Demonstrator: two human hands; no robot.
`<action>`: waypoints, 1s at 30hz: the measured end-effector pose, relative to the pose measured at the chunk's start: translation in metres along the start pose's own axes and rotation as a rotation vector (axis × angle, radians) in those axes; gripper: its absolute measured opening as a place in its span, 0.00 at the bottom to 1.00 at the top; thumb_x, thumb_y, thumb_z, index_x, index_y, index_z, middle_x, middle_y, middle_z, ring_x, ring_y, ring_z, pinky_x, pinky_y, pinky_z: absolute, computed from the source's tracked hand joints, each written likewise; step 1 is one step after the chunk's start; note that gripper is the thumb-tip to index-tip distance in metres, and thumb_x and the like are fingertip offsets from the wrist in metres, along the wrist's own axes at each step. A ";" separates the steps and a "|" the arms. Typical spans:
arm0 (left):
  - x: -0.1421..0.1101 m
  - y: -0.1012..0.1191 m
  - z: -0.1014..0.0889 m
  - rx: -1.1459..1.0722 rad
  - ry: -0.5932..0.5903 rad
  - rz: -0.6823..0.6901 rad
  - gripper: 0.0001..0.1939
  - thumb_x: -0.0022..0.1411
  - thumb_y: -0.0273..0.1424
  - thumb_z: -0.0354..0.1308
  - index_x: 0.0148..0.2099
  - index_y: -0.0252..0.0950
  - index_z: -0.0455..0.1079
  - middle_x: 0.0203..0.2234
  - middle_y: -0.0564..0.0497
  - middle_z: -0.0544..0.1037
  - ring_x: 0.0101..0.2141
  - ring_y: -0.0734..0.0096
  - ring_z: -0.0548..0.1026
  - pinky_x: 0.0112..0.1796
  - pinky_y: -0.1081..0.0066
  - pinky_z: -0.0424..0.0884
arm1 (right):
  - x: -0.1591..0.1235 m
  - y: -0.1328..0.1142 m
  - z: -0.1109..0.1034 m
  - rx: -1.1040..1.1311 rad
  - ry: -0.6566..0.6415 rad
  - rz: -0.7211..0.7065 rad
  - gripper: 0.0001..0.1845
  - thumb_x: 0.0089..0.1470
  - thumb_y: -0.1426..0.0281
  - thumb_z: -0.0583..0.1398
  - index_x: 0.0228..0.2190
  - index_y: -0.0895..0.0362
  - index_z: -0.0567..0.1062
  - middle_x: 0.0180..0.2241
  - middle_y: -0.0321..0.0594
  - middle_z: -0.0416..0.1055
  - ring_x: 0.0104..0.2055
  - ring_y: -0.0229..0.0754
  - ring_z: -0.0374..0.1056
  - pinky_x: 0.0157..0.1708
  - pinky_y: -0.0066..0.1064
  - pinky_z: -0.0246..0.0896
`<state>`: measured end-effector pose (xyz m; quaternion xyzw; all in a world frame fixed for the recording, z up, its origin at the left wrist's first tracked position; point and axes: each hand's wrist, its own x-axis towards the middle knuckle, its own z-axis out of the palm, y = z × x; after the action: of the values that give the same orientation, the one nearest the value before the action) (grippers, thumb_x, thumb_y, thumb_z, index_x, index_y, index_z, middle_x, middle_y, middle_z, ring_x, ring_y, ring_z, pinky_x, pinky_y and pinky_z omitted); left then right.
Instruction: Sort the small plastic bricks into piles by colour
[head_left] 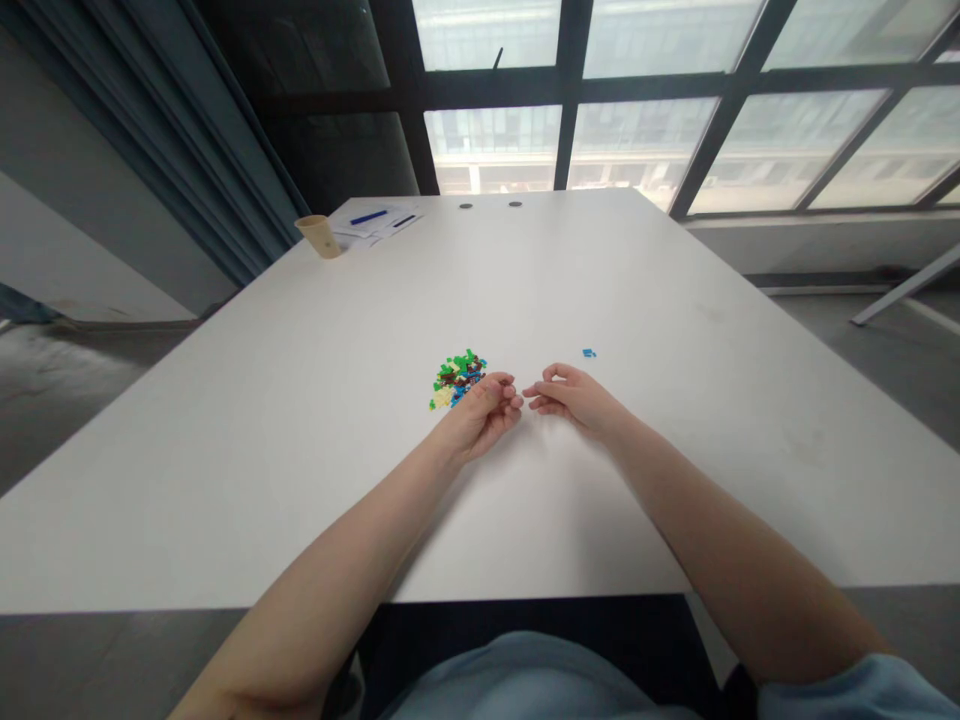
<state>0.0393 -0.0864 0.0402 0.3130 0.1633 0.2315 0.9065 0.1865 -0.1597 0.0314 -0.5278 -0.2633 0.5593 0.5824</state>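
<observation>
A small heap of toy building bricks (457, 372) in green, brown, blue and pale yellow lies on the white table. My left hand (484, 412) is just in front of the heap and covers its near right part. Its thumb and fingers are pinched together; whatever they hold, if anything, is too small to make out. Close to those fingertips, my right hand (574, 398) points leftward with its fingers slightly apart, and nothing shows in them. Beyond the right hand lie a few small blue bricks (589, 352), apart from the heap.
A tan paper cup (321, 238) stands near the table's (300, 480) far left edge. Beside it are paper sheets (375, 232) with a blue pen (369, 216) and a second dark pen (403, 221). Two dark discs (515, 204) sit at the far edge.
</observation>
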 end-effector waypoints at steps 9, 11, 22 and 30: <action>0.000 -0.003 0.000 -0.015 -0.092 -0.063 0.17 0.35 0.35 0.70 0.27 0.33 0.70 0.18 0.57 0.69 0.23 0.83 0.69 0.26 0.83 0.67 | 0.001 -0.001 0.000 -0.034 0.017 -0.111 0.18 0.37 0.64 0.66 0.23 0.56 0.61 0.26 0.36 0.73 0.24 0.32 0.67 0.25 0.24 0.62; 0.000 -0.003 0.000 -0.005 -0.079 -0.065 0.17 0.36 0.36 0.70 0.27 0.32 0.70 0.20 0.56 0.69 0.24 0.83 0.69 0.26 0.84 0.66 | -0.003 -0.005 0.002 -0.109 0.056 -0.286 0.15 0.40 0.63 0.64 0.25 0.56 0.64 0.28 0.36 0.72 0.26 0.32 0.65 0.24 0.24 0.60; 0.007 -0.008 -0.010 0.174 0.049 -0.122 0.19 0.36 0.37 0.70 0.27 0.29 0.71 0.22 0.55 0.69 0.24 0.86 0.65 0.27 0.84 0.63 | -0.013 0.001 0.013 -0.714 0.018 -0.820 0.08 0.49 0.69 0.60 0.33 0.55 0.77 0.32 0.39 0.68 0.30 0.33 0.62 0.27 0.26 0.60; 0.013 0.011 -0.027 0.884 0.381 0.190 0.16 0.49 0.39 0.61 0.38 0.35 0.72 0.25 0.52 0.70 0.25 0.77 0.66 0.25 0.76 0.62 | 0.032 -0.011 -0.045 -1.112 0.498 -0.589 0.09 0.47 0.67 0.61 0.32 0.55 0.79 0.26 0.37 0.63 0.30 0.37 0.60 0.34 0.31 0.56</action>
<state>0.0344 -0.0588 0.0257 0.6334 0.3796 0.2748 0.6158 0.2385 -0.1419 0.0184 -0.7684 -0.5026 0.0201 0.3957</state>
